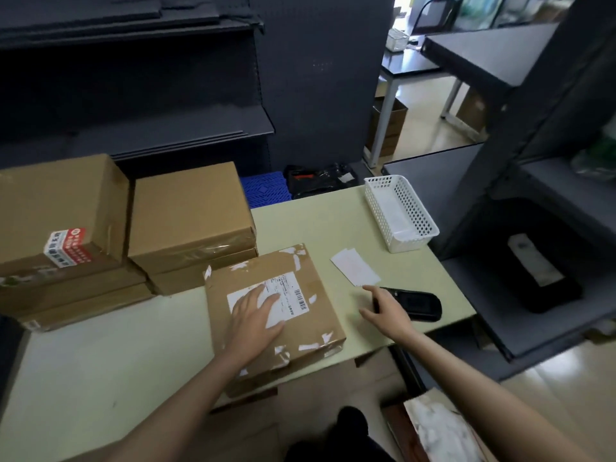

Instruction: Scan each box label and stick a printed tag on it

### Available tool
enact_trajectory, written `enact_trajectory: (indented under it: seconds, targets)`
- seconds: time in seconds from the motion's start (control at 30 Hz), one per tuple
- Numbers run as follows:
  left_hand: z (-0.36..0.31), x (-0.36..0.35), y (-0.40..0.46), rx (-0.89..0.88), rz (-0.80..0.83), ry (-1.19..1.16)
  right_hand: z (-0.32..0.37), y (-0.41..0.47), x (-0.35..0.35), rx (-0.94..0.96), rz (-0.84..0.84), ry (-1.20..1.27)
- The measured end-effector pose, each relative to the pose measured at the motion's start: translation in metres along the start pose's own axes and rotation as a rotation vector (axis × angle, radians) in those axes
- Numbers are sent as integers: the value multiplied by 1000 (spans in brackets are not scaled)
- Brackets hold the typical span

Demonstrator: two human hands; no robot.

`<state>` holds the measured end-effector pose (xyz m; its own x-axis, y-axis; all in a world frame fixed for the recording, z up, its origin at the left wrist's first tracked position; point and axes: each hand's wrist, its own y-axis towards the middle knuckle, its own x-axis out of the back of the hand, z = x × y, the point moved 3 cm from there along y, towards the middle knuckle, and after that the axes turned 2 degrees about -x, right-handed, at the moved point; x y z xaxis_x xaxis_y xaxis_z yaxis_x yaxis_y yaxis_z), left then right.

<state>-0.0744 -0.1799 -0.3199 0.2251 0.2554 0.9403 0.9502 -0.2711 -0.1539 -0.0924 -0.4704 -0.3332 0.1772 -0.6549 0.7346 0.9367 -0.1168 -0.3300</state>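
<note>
A flat cardboard box (271, 315) lies near the front edge of the bench (100, 355), its near corner overhanging that edge a little. Its white shipping label (270, 298) faces up, barcode toward the right. The left hand (255, 315) rests flat on the label with fingers spread, pressing the box down and covering part of the print, though the barcode stays clear.

The right hand (383, 308) hangs over the bench just right of the box, fingers loosely spread and holding nothing, its fingertips near the black handheld scanner (416, 305) lying by the right edge. Printed tags (355, 270) lie between the box and the white plastic basket (400, 211) at the far right corner. 2 stacks of cardboard boxes (133, 228) fill the far left of the bench.

The box looks stiff and fairly light, with torn tape scraps on a matte, non-slippery face; a flat palm should hold it steady, and lifting would go best by its 2 long side edges. The scanner looks rigid and best grasped around its body. The tags are thin paper, likely needing a fingertip pinch at a corner.
</note>
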Motion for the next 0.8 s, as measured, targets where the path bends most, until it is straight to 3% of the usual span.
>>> enact_trajectory:
  seconds: [0.27,0.43,0.8]
  targets:
    - [-60,-9,32,-93,-27,-85,-58,-1,35,-10,-12,-274]
    - [-96,-14,51,-64,-81,-116,-79,13,52,130,7,-453]
    - [-122,-29,65,41,-157,-99,-99,46,56,242,131,-548]
